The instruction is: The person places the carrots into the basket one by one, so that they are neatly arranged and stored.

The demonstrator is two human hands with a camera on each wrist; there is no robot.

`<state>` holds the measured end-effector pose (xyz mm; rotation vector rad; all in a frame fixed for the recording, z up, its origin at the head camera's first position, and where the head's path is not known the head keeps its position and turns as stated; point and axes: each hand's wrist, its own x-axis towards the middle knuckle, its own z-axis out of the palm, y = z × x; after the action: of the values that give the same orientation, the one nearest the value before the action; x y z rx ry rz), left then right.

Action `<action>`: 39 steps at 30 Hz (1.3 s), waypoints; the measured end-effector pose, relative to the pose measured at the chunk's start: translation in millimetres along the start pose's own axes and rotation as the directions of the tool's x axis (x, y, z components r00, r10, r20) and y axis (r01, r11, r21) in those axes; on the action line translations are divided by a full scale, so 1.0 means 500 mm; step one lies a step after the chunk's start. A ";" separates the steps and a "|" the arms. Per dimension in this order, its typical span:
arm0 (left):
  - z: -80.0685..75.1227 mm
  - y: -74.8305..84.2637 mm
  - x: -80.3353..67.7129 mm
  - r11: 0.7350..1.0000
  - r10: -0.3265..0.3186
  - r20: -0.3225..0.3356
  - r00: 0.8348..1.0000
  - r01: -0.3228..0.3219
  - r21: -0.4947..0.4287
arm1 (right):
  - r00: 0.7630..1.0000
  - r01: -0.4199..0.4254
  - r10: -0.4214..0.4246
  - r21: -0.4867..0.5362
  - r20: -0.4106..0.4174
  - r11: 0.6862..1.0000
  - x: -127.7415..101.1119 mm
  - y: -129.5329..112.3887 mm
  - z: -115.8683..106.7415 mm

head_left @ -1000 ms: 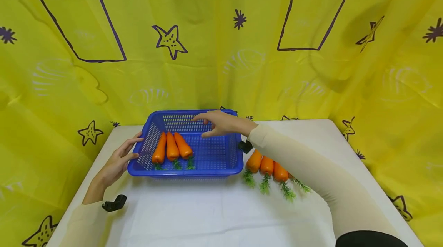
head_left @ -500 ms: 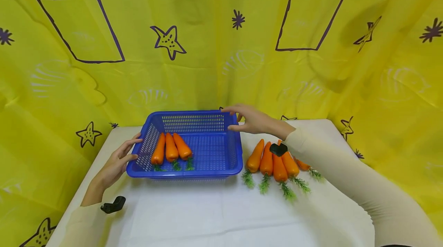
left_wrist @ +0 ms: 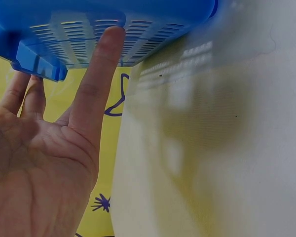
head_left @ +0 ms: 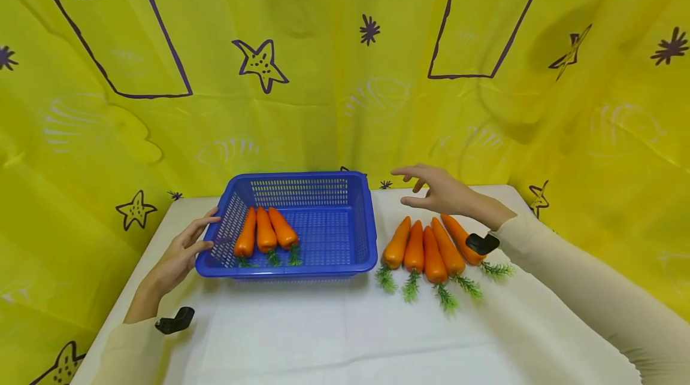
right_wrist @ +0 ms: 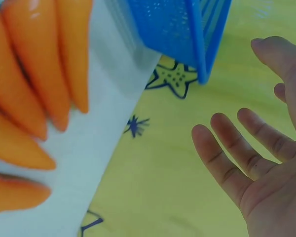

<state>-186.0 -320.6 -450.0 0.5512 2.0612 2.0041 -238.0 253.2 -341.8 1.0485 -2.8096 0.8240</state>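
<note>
On a table covered with a white cloth (head_left: 334, 337) stands a blue rectangular plastic basket with slotted walls (head_left: 362, 223). The person's left hand (head_left: 180, 253) rests against the basket's left wall, fingers straight and spread, gripping nothing; in the left wrist view the fingertips (left_wrist: 111, 37) touch the slotted side near its lower edge. Three orange plastic carrots with green tufted tops (head_left: 265, 230) lie side by side in the left part of the basket, their tips pointing away from the person.

The right hand (head_left: 439, 193) hovers in the air to the right of the basket, above the far ends of a row of five orange plastic carrots (head_left: 428, 247) that lie on the cloth just beside the basket's right wall. Its fingers are relaxed and apart, holding nothing; the right wrist view shows the open palm with the carrot tips (right_wrist: 34, 94) and the basket's corner (right_wrist: 197, 34) beyond it. The hand touches neither the carrots nor the basket.

A small black clip-like piece (head_left: 175, 320) sits at the left wrist and another (head_left: 481, 243) at the right wrist. A yellow curtain printed with purple stars and outlined shapes (head_left: 323, 73) hangs behind and around the table.
</note>
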 end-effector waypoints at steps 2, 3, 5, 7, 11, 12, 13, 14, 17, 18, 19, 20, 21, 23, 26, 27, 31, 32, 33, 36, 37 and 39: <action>0.000 0.000 0.000 1.000 0.000 0.003 1.000 0.000 0.002 | 1.000 -0.026 0.026 0.003 0.003 1.000 -0.017 0.008 -0.007; 0.001 0.000 0.000 1.000 -0.001 0.003 1.000 0.001 0.004 | 0.999 -0.036 0.036 0.003 0.004 0.999 -0.026 0.012 -0.010; 0.001 0.001 0.000 1.000 -0.007 -0.002 1.000 0.007 0.009 | 0.999 -0.047 0.047 -0.003 0.000 0.999 -0.042 0.021 -0.016; 0.002 0.002 0.000 1.000 -0.013 -0.012 1.000 0.013 0.016 | 0.999 -0.050 0.050 -0.014 -0.011 0.999 -0.057 0.030 -0.021; 0.001 0.004 0.000 0.999 -0.034 -0.028 0.999 0.035 0.025 | 0.998 -0.050 0.050 -0.025 -0.038 0.998 -0.083 0.044 -0.030; 0.001 0.004 -0.001 0.999 -0.037 -0.029 0.999 0.038 0.024 | 0.998 -0.048 0.047 -0.030 -0.046 0.998 -0.089 0.047 -0.032; 0.002 0.005 0.000 0.999 -0.039 -0.029 0.999 0.040 0.024 | 0.998 -0.048 0.047 -0.031 -0.053 0.998 -0.094 0.051 -0.033; 0.002 0.005 0.000 0.999 -0.039 -0.030 0.999 0.039 0.022 | 0.997 -0.052 0.050 -0.032 -0.059 0.998 -0.099 0.054 -0.035; 0.002 0.005 0.002 0.999 -0.033 -0.026 0.999 0.034 0.012 | 0.996 -0.059 0.056 -0.033 -0.074 0.998 -0.113 0.063 -0.036; 0.002 0.005 0.002 0.999 -0.032 -0.026 0.999 0.032 0.009 | 0.995 -0.064 0.061 -0.033 -0.077 0.997 -0.116 0.066 -0.036; 0.002 0.005 0.002 1.000 -0.030 -0.026 0.999 0.030 0.006 | 0.995 -0.066 0.063 -0.031 -0.080 0.997 -0.120 0.070 -0.036; 0.002 0.005 0.002 1.000 -0.029 -0.026 0.999 0.029 0.006 | 0.995 -0.067 0.064 -0.028 -0.081 0.997 -0.123 0.072 -0.035; 0.003 0.005 0.002 1.000 -0.028 -0.025 0.999 0.029 0.004 | 0.995 -0.068 0.066 -0.024 -0.081 0.997 -0.126 0.075 -0.034; 0.003 0.006 0.001 1.000 -0.027 -0.023 0.999 0.027 0.002 | 0.994 -0.069 0.068 -0.016 -0.080 0.997 -0.131 0.080 -0.032; 0.005 0.009 0.000 1.000 -0.020 -0.019 1.000 0.020 -0.004 | 0.993 -0.083 0.083 -0.001 -0.083 0.997 -0.138 0.087 -0.029; 0.005 0.009 0.000 1.000 -0.022 -0.019 1.000 0.022 -0.005 | 0.992 -0.091 0.092 0.005 -0.085 0.996 -0.140 0.090 -0.028; 0.001 0.007 0.001 0.999 -0.035 -0.019 0.999 0.035 -0.003 | 0.984 -0.145 0.147 0.030 -0.096 0.989 -0.149 0.105 -0.021; 0.000 0.006 0.001 0.999 -0.038 -0.019 0.999 0.038 -0.001 | 0.982 -0.158 0.161 0.036 -0.099 0.987 -0.152 0.109 -0.019; -0.002 0.005 0.002 0.999 -0.039 -0.019 0.999 0.039 0.001 | 0.979 -0.171 0.174 0.040 -0.101 0.984 -0.154 0.115 -0.017; -0.002 0.004 0.003 0.999 -0.033 -0.017 0.999 0.032 -0.007 | 0.971 -0.210 0.214 0.052 -0.105 0.976 -0.161 0.133 -0.010; -0.001 0.003 0.003 0.999 -0.031 -0.017 0.999 0.031 -0.007 | 0.968 -0.222 0.227 0.054 -0.104 0.974 -0.164 0.139 -0.008; -0.001 0.002 0.003 0.999 -0.032 -0.019 0.999 0.032 -0.006 | 0.963 -0.247 0.252 0.061 -0.096 0.967 -0.171 0.151 -0.004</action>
<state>-187.5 -320.4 -448.5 0.4970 2.0616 2.0037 -218.8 353.2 -393.3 0.6416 -2.8831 0.9418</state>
